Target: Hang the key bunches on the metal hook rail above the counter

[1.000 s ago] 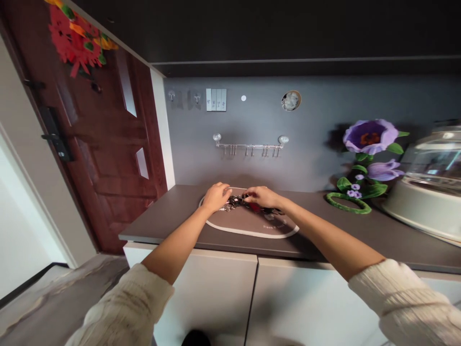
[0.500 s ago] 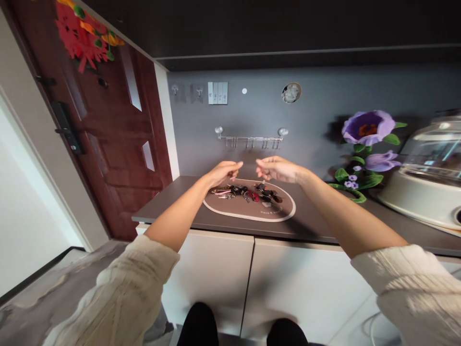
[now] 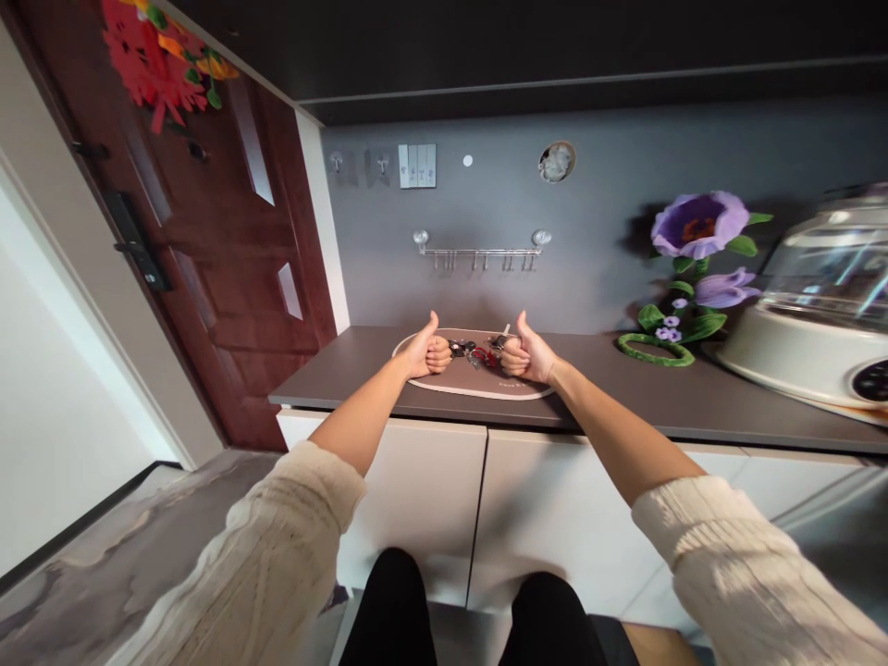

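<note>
Both hands are held in front of me with thumbs up and the other fingers curled in. My left hand (image 3: 426,351) is a fist over the left side of a brown oval mat (image 3: 472,383) with a pale rim. My right hand (image 3: 525,353) makes the same fist over the mat's right side. Nothing shows in either one. Between them, several keys and key fobs (image 3: 461,349) lie in a cluster on the mat, with a red item (image 3: 484,356) among them. The hands partly hide the cluster and the mat.
A clear rail with hooks (image 3: 482,252) is fixed to the grey wall behind. On the right of the counter (image 3: 589,393) stand purple plush flowers (image 3: 700,227) and a white appliance with a clear cover (image 3: 819,314). A dark cabinet overhangs. At left is a red-brown door (image 3: 236,277).
Both hands have turned from loosely curled, palm-down poses to thumbs-up fists and moved slightly lower. The view has shifted slightly. The keys still lie on the mat.
</note>
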A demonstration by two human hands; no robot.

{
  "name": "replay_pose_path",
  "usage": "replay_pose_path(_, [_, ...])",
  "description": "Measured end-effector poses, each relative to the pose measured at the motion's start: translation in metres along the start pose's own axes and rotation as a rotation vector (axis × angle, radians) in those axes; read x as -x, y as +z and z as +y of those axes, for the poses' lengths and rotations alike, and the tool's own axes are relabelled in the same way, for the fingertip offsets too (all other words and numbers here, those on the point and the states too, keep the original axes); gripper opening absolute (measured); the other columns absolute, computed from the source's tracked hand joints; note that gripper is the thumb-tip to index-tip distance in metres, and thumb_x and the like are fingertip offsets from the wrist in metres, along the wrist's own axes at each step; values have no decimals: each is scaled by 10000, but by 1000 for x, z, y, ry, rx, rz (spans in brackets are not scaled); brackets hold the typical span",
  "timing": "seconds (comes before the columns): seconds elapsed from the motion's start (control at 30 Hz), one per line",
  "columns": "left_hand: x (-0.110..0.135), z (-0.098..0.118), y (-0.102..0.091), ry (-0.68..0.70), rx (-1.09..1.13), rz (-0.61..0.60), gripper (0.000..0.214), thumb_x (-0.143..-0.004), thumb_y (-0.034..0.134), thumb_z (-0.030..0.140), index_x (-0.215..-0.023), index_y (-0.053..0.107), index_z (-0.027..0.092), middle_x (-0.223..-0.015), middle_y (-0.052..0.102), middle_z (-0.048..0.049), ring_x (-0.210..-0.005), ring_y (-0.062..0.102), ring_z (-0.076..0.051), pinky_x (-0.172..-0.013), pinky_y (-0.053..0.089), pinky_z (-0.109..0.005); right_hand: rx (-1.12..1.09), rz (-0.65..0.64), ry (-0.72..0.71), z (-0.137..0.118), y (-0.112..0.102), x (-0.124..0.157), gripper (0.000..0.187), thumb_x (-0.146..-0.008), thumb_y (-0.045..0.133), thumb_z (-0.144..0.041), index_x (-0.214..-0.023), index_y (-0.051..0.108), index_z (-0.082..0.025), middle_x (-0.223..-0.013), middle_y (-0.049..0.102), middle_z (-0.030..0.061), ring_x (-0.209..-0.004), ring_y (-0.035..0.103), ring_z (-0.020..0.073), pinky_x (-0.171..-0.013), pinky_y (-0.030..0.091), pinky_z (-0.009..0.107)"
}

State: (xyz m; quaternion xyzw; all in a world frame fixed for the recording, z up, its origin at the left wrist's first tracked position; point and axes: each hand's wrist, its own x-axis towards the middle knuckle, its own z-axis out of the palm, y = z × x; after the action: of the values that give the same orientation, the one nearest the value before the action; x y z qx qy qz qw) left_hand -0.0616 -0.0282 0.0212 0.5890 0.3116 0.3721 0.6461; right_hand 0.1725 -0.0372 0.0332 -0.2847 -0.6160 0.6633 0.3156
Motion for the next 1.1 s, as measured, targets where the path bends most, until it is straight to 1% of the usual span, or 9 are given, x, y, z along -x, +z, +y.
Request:
replay_pose_path(0.1, [1, -2, -2, 4, 2, 3, 651, -621, 120, 811, -409, 179, 199, -347, 171, 43, -311, 177, -50, -337, 171, -224, -21, -6, -3, -1, 0, 1, 646, -678, 102, -783, -396, 147, -203, -325, 154, -51, -303, 148, 51, -326, 143, 204])
replay_pose_path(0.27, [2, 10, -1, 22, -63, 19, 644, -635, 141, 810, -422, 161, 203, -357, 152, 49, -326, 160, -50, -353, 153, -225, 14, 52, -27, -12, 7, 0, 627, -698, 109, -769, -419, 162, -211, -324, 157, -56, -312, 123, 50, -329, 125, 209])
replay_pose_path(0.37, [-2, 18, -1, 91, -110, 78, 623, -673, 214, 778, -438, 178, 202, -363, 150, 58, -328, 158, -50, -365, 153, -224, 52, 113, -101, -18, 13, -5, 610, -725, 166, -745, -451, 247, -206, -332, 185, -61, -315, 142, 55, -332, 123, 206])
replay_pose_path(0.43, [-7, 21, -1, 170, -172, 174, 585, -705, 317, 718, -458, 218, 198, -373, 166, 66, -338, 173, -51, -382, 168, -222, 91, 172, -170, -20, 16, -11, 555, -759, 267, -691, -524, 367, -198, -336, 191, -78, -313, 138, 56, -334, 120, 198])
replay_pose_path(0.53, [-15, 24, -3, 311, -379, 400, 479, -733, 443, 591, -507, 333, 183, -404, 254, 64, -383, 247, -58, -432, 212, -220, 143, 272, -271, -19, 19, -24, 361, -767, 460, -552, -717, 487, -195, -345, 210, -107, -308, 144, 51, -336, 126, 186])
replay_pose_path(0.63, [-22, 23, -7, 425, -657, 658, 355, -761, 463, 473, -580, 429, 169, -470, 367, 51, -464, 340, -73, -496, 260, -219, 159, 375, -338, -17, 23, -40, 286, -741, 534, -470, -796, 503, -192, -374, 291, -106, -311, 181, 45, -335, 144, 183])
replay_pose_path(0.73, [-26, 16, -11, 474, -876, 801, 245, -796, 427, 378, -682, 491, 171, -531, 439, 44, -520, 396, -87, -545, 293, -219, 190, 471, -380, -11, 28, -57, 266, -730, 534, -435, -825, 505, -188, -445, 394, -84, -336, 251, 45, -345, 180, 181])
replay_pose_path(0.9, [-28, -2, -19, 469, -1177, 803, 174, -826, 397, 275, -841, 544, 183, -696, 571, -6, -686, 501, -128, -649, 350, -244, 342, 608, -447, 7, 26, -82, 201, -738, 487, -333, -877, 501, -189, -592, 499, -52, -440, 394, 63, -428, 312, 189])
replay_pose_path(1.1, [-29, -7, -18, 430, -1484, 672, 213, -836, 401, 237, -918, 592, 190, -934, 605, -57, -916, 505, -174, -809, 371, -293, 833, 729, -423, 19, 19, -87, 167, -766, 454, -248, -882, 549, -172, -657, 574, -3, -597, 514, 111, -648, 407, 257])
